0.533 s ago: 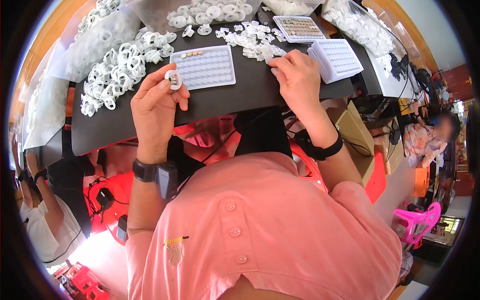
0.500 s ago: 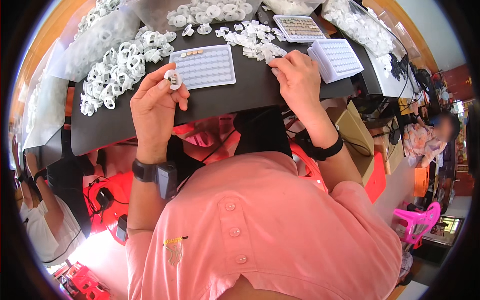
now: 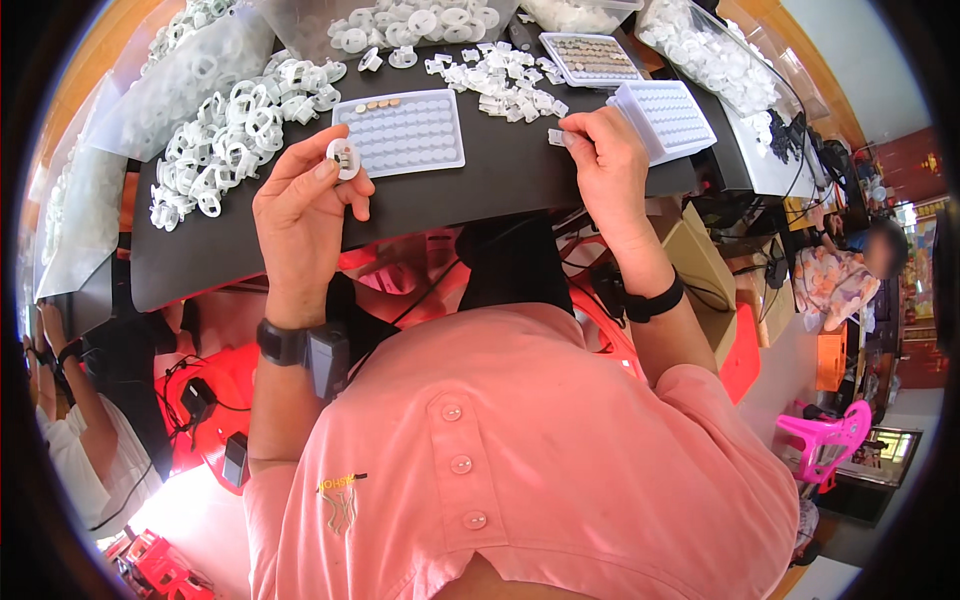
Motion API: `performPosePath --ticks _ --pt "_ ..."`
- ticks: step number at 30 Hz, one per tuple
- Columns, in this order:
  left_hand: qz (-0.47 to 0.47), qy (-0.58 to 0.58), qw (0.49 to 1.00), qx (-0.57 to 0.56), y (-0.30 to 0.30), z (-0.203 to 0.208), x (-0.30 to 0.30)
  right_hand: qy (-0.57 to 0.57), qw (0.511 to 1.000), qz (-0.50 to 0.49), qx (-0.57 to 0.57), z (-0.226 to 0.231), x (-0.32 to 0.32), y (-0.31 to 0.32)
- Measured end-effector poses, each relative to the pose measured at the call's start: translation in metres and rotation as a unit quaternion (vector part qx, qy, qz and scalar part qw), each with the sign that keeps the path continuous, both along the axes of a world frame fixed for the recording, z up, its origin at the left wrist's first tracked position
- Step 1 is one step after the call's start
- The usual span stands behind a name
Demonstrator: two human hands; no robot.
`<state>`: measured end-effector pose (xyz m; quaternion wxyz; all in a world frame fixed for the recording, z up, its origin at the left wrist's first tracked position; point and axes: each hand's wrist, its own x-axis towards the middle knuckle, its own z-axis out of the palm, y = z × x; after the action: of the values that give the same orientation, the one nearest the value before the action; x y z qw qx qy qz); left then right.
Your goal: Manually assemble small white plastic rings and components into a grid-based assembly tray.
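Black bench [image 3: 500,165] is spanning the upper frame; upper left, the left hand [image 3: 300,215] is pinching a disc [image 3: 343,158]; upper right, the right hand [image 3: 612,170] is pinching a clip [image 3: 555,137].

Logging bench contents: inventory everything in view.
Round part: 1, white, left hand
Small part: 1, whitish, right hand
Ring pile: 1, white, table left
Small pile: 1, white, back middle
Front tray: 1, pale, centre left
Discs: about four, mostly tan, in front tray
Filled tray: 1, pale, back right
Tray stack: 1, pale, right
Containers: several, clear, around table
Box: 1, brown, below right
Stool: 1, pink, far right
Other people: 2, white/floral, edges
Hands: 2, bare, over table
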<state>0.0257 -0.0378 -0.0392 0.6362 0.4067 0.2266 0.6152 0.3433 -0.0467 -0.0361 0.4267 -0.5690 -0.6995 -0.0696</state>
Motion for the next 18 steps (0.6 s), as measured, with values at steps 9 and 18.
performPosePath --ticks 9,18 --pt "0.0 0.031 0.999 0.017 0.0 -0.003 -0.001 0.03 0.999 -0.002 -0.023 0.002 0.013 -0.005" --pt "0.003 0.034 0.999 0.02 0.0 -0.004 -0.001 -0.091 0.996 0.002 -0.013 0.002 0.014 -0.005"
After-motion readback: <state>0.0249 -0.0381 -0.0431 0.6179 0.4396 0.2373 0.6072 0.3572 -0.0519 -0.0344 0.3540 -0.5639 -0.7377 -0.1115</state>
